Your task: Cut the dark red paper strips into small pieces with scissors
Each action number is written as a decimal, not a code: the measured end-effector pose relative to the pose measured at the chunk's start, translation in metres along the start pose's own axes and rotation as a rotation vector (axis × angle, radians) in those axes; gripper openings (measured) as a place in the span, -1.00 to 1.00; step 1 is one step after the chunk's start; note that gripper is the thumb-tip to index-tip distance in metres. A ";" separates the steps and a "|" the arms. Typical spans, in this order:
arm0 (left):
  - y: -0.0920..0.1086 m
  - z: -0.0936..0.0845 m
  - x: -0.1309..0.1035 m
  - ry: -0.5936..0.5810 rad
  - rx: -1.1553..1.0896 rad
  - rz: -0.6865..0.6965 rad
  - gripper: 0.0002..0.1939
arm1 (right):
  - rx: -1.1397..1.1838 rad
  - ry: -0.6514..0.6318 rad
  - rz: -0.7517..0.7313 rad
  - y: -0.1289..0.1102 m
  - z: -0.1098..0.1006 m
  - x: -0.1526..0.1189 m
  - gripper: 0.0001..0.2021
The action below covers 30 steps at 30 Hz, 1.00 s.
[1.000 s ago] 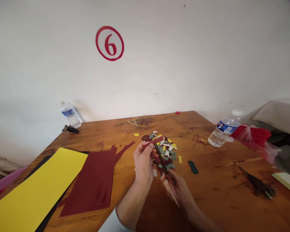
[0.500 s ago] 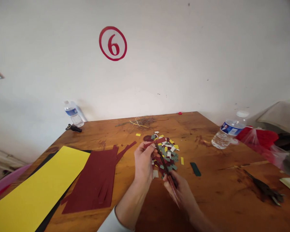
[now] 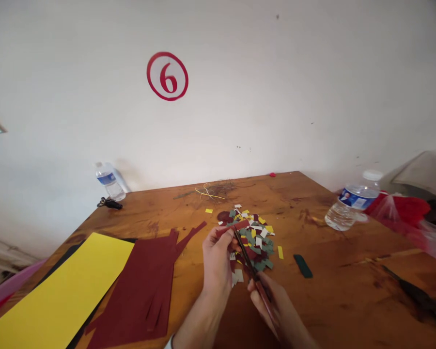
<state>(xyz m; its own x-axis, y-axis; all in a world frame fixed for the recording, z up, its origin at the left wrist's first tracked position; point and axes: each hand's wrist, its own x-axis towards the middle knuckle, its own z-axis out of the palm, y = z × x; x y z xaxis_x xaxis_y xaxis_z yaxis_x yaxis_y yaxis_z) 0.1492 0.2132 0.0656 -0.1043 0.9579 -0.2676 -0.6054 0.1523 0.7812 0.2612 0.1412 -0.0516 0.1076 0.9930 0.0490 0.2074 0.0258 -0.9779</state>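
Observation:
My left hand (image 3: 219, 259) pinches a narrow dark red paper strip (image 3: 241, 224) whose free end points to the right. A pair of scissors (image 3: 263, 293) is gripped in my right hand (image 3: 278, 305), with the blades reaching up to the strip beside my left fingertips. I cannot tell whether the blades touch the paper. Beneath and behind both hands lies a heap of small cut paper pieces (image 3: 264, 232) in green, yellow, white and dark red. Left of my hands are dark red sheets (image 3: 141, 276) with loose strips on top.
A yellow sheet (image 3: 65, 286) overlaps black paper at the left. Water bottles stand at the back left (image 3: 110, 182) and right (image 3: 354, 201). Thin wires (image 3: 218, 190) lie near the wall. A dark green piece (image 3: 303, 266) and a black tool (image 3: 417, 295) rest on the right.
The view has tilted up slightly, so the table contents sit lower in the picture. Both hands keep nearly the same hold on the strip and the scissors.

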 end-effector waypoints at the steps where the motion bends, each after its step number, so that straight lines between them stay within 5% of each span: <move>1: -0.001 -0.001 0.001 0.001 0.004 -0.002 -0.65 | 0.006 -0.032 0.029 0.001 -0.001 0.001 -0.71; 11: 0.000 -0.001 0.001 0.018 0.010 -0.037 -0.66 | 0.018 -0.066 0.065 0.011 0.000 0.001 -0.64; 21: 0.000 -0.003 0.001 -0.013 0.032 0.028 -0.68 | 0.023 -0.138 0.126 -0.013 -0.012 0.001 -0.72; 30: 0.000 -0.003 0.002 -0.031 0.036 0.047 -0.70 | 0.105 -0.158 0.136 -0.009 -0.013 -0.003 -0.69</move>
<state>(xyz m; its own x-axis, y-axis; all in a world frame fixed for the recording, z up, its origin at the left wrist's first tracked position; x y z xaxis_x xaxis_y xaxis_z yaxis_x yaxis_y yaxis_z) 0.1466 0.2145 0.0627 -0.1075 0.9712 -0.2127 -0.5713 0.1148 0.8127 0.2713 0.1368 -0.0406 -0.0272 0.9937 -0.1088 0.0985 -0.1057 -0.9895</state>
